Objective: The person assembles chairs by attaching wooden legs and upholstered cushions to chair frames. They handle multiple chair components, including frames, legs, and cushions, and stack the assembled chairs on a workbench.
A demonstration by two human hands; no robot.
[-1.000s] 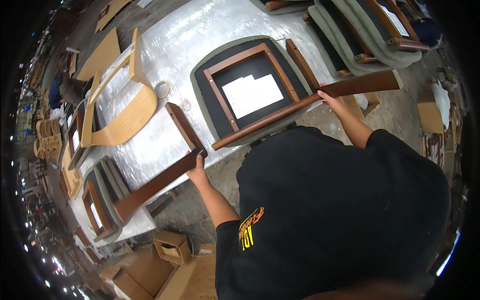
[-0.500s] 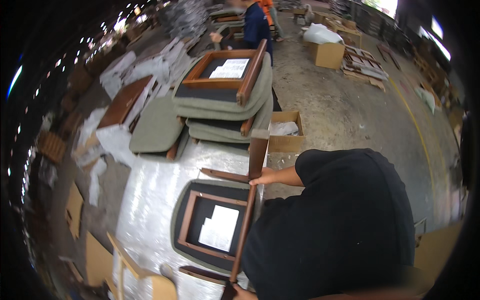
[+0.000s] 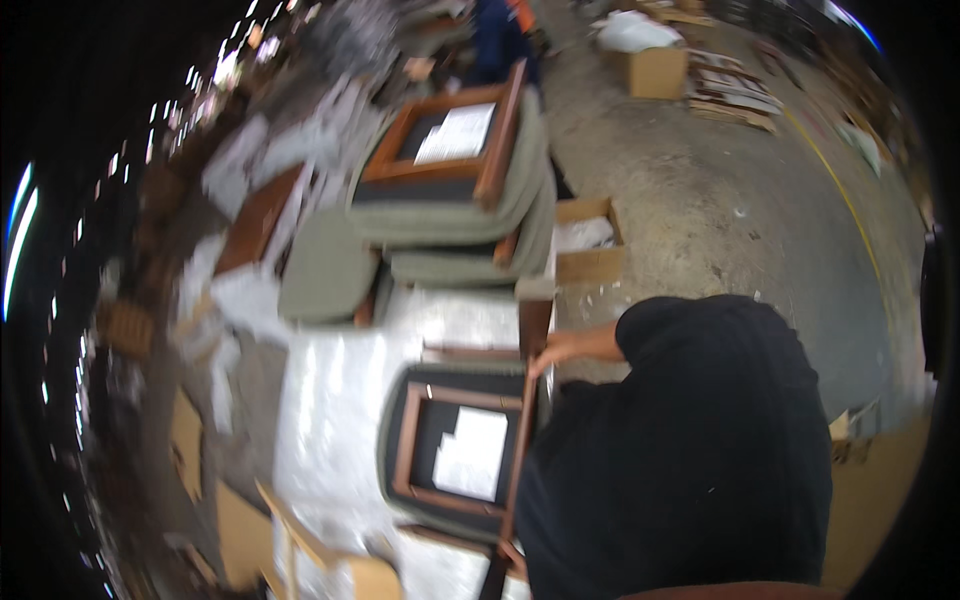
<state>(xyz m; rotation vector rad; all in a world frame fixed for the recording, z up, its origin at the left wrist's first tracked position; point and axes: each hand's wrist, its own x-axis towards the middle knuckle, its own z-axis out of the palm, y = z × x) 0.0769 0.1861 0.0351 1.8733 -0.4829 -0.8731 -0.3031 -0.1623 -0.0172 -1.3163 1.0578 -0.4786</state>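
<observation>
The right hand [image 3: 562,349], right of centre, has its fingers closed around the upper corner of a brown frame [image 3: 521,455], where the rail meets a broad leg [image 3: 534,322]. The left hand [image 3: 514,560], at the bottom centre, shows only a few blurred fingers by the frame's lower corner, so I cannot tell how firmly they grip. The rail runs down the right edge of an upturned seat [image 3: 430,432], near the middle of the frame; whether they touch is unclear. Papers [image 3: 472,452] lie within the wooden surround [image 3: 404,440] on its dark underside. Good handling here, I judge, means supporting both corners evenly, keeping the rail in line with the seat's edge, and not letting wood scrape the green fabric. The stack [image 3: 450,222] at upper centre and the pale chair frame [image 3: 375,578] at lower left leave limited space on the table [image 3: 325,400], so controlled leg ends matter.
</observation>
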